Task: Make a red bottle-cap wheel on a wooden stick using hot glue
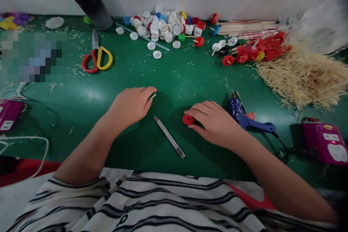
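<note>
My left hand (133, 105) is closed over the table, pinching a short wooden stick (153, 96) whose pale end sticks out between thumb and fingers. To the right, my right hand (208, 117) grips a red bottle cap (188, 119) between thumb and fingertips. A small dark hole shows in the middle of that cap. Between the two hands a slim grey utility knife (169, 136) lies slantwise on the green table (152, 159), touched by neither. Just beyond my right hand rests a blue glue gun (241, 114).
Loose bottle caps (165, 25) are heaped along the wall. Scissors (97, 52) and a black bottle (87, 0) are at left. Red caps on sticks (261, 49), wooden sticks (247, 28) and a pile of pale shavings (301, 72) lie at right, near a purple power box (324, 143).
</note>
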Motion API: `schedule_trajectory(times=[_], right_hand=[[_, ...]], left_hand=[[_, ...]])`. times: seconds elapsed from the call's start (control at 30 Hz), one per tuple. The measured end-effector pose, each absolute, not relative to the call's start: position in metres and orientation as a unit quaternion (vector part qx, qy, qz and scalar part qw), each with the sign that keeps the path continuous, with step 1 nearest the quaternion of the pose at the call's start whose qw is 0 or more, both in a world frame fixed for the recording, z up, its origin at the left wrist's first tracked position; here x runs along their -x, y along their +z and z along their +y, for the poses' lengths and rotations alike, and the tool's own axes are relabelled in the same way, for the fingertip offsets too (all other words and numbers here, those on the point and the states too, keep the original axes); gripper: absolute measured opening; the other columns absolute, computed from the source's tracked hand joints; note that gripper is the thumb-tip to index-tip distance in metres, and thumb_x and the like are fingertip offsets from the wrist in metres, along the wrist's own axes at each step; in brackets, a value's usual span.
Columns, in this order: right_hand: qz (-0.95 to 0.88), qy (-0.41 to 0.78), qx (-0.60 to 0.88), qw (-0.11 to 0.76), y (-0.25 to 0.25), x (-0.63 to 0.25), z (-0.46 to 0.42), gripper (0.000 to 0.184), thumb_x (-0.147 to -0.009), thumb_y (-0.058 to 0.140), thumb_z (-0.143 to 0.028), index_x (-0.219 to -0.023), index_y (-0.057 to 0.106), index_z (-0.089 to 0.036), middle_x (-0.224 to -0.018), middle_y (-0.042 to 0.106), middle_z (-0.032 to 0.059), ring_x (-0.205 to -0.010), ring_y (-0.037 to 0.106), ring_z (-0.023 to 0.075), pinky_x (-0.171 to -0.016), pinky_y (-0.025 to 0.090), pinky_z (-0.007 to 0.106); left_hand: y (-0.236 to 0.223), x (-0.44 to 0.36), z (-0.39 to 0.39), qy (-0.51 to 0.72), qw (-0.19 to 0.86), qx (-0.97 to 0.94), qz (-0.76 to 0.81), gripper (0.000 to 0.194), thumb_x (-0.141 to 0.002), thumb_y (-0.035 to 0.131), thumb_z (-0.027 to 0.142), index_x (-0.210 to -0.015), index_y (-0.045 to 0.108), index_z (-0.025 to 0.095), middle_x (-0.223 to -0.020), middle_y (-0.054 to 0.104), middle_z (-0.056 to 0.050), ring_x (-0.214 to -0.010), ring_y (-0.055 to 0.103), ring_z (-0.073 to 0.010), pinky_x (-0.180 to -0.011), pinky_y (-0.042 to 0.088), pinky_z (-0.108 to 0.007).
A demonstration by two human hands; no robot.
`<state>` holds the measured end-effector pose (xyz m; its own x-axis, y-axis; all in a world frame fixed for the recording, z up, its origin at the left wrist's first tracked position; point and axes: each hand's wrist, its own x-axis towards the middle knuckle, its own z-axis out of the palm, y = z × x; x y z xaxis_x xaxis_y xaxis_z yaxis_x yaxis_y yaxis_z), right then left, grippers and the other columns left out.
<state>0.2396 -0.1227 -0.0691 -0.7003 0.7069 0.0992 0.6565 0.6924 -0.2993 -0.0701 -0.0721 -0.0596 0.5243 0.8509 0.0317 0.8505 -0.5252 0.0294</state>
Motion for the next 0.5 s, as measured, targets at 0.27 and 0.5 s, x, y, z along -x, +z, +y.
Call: schedule_trajectory(times=[0.27, 0.5], right_hand=[[-0.888, 0.118, 0.413, 0.162, -0.072, -0.246, -0.118, 0.036, -0.102, 0.056, -0.020, -0.136, 0.066, -0.019, -0.128, 0.075, 0.0130, -0.114, 0.067, 0.0316, -0.101, 0.053, 0.051], [-0.888, 0.125, 0.414, 0.159, -0.078, -0.241, -0.119, 0.034, -0.102, 0.062, -0.031, -0.134, 0.068, -0.020, -0.123, 0.075, 0.0130, -0.106, 0.066, 0.0303, -0.093, 0.052, 0.047]], left_hand=[[-0.061, 0.066, -0.067, 0.048, 0.017, -0.871, 0.489, 0.012, -0.097, 0.049, 0.019, -0.092, 0.059, 0.021, -0.084, 0.071, -0.007, -0.069, 0.062, -0.0216, -0.056, 0.035, -0.032], [-0.043, 0.053, -0.088, 0.199, 0.143, -0.842, 0.481, 0.015, -0.104, 0.052, 0.032, -0.105, 0.062, 0.021, -0.094, 0.071, -0.004, -0.077, 0.066, -0.0148, -0.068, 0.051, -0.027]])
